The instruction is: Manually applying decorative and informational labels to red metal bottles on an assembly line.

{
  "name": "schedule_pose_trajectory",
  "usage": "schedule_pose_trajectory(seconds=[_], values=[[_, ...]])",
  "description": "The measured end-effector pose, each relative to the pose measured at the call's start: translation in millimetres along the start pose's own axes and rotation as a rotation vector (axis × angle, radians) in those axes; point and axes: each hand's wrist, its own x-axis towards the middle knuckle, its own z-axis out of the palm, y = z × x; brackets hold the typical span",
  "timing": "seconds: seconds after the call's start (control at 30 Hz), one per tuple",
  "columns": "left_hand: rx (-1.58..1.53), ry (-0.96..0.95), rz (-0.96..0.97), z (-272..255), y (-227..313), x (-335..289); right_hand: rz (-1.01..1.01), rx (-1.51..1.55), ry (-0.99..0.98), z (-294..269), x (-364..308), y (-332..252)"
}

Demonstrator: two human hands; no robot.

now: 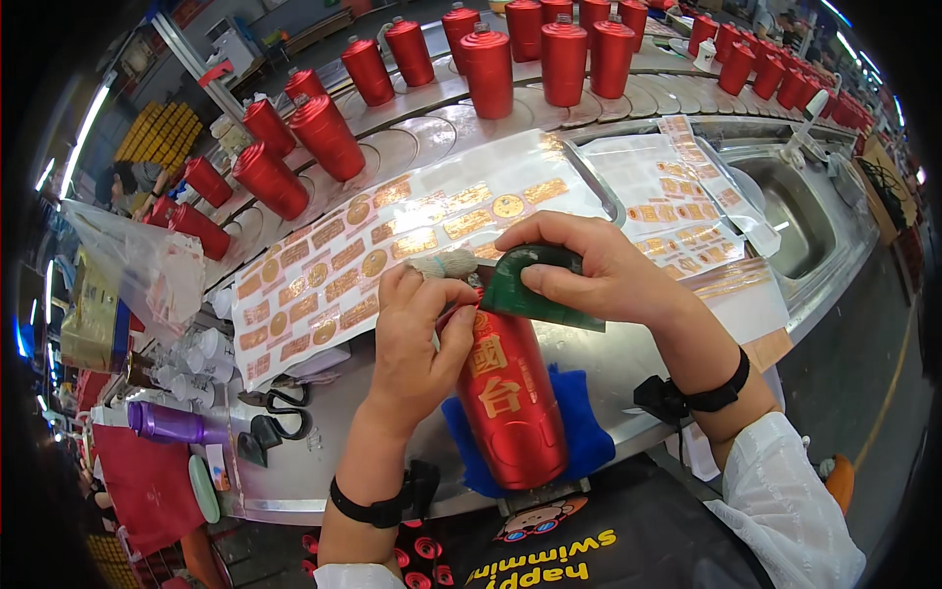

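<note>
One glossy red tapered bottle with gold lettering (512, 417) lies at a slant just below the centre of the frame, resting on a bunched bright-blue cloth (587, 432). Its lower end comes close to the front edge of the grey steel worktop (329, 432).

The right hand (610, 270) grasps one dark-green, flat-bladed scraper (535, 306), thumb on its near face; the scraper's edge overlaps the bottle's upper end, though whether it presses there I cannot tell. The left hand (410, 334) has its thumb and forefinger drawn together at the bottle's upper-left edge, with red showing between them; I cannot tell whether they pinch it.

Steel shows between the left forearm and one pair of black-handled scissors (285, 401), left of centre. Room is tighter above, where a large white sheet of gold labels (324, 265) reaches close to both hands. Smaller label sheets (677, 211) overlap at right, next to one steel sink (810, 240).

Two black wrist straps, one per forearm, carry small devices. One purple translucent cup (167, 422) lies at left. Across the top, a curved conveyor (432, 128) bears more than fifteen similar red bottles (488, 79).
</note>
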Motion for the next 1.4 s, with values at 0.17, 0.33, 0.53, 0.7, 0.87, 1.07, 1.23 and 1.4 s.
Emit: schedule_pose_trajectory(seconds=[0.17,0.33,0.53,0.7,0.87,1.07,1.23,1.4], values=[[0.08,0.036,0.089,3.5,-4.4,-1.1,-0.054,0.002,0.029,4.1,-1.1,2.1],[0.141,0.106,0.125,5.7,-0.1,-3.2,-0.008,0.042,-0.008,-0.3,-5.1,-1.4],[0.153,0.106,0.115,1.7,0.2,-6.8,-0.105,0.034,0.108,9.8,-8.3,-5.9],[0.156,0.1,0.102,-3.2,4.2,-5.5,-0.371,-0.362,0.137,26.7,-4.1,2.3],[0.102,0.122,0.038,-4.1,1.1,-10.1,-0.445,-0.524,0.205,39.6,4.0,-1.3],[0.071,0.163,-0.049,-3.9,1.6,-21.5,-0.497,-0.551,0.221,46.4,9.4,-2.4],[-0.024,0.141,-0.069,-0.6,7.2,-24.0,-0.451,-0.425,0.201,47.6,6.3,0.5],[-0.016,0.17,-0.1,7.2,7.3,-22.7,-0.433,-0.401,0.186,47.7,4.6,-0.8]])
